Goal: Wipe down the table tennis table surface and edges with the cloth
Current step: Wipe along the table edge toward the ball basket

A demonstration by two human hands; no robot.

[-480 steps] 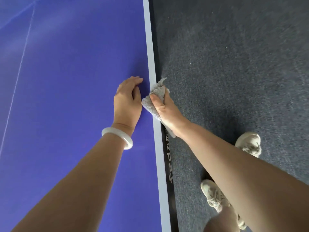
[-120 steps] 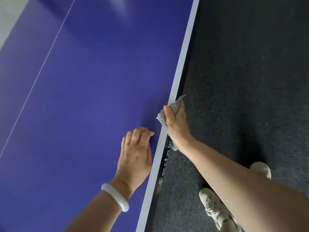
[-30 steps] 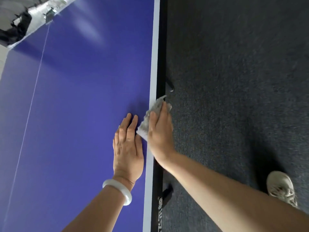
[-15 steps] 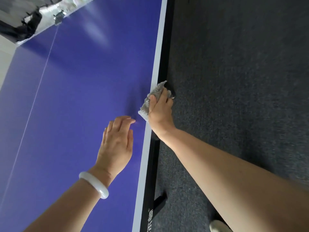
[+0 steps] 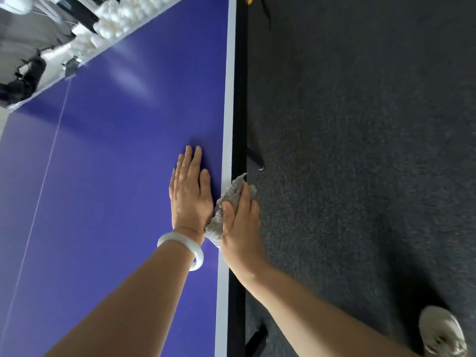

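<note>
The blue table tennis table (image 5: 116,163) fills the left half of the head view, its white side line and black edge (image 5: 238,112) running top to bottom. My right hand (image 5: 240,228) holds a grey cloth (image 5: 226,202) against that edge, thumb on top of the cloth and fingers over the side. My left hand (image 5: 190,191) lies flat on the blue surface just left of the cloth, fingers straight, with a white bangle (image 5: 185,247) on the wrist.
Dark grey carpet (image 5: 360,150) lies right of the table. A black table leg (image 5: 253,157) juts out under the edge ahead of the cloth. My pale shoe (image 5: 441,333) stands at lower right. White and black clutter (image 5: 51,34) shows past the table's far end.
My left hand has come down flat on the table next to the cloth. My right hand with the cloth sits nearer along the edge, short of the table leg.
</note>
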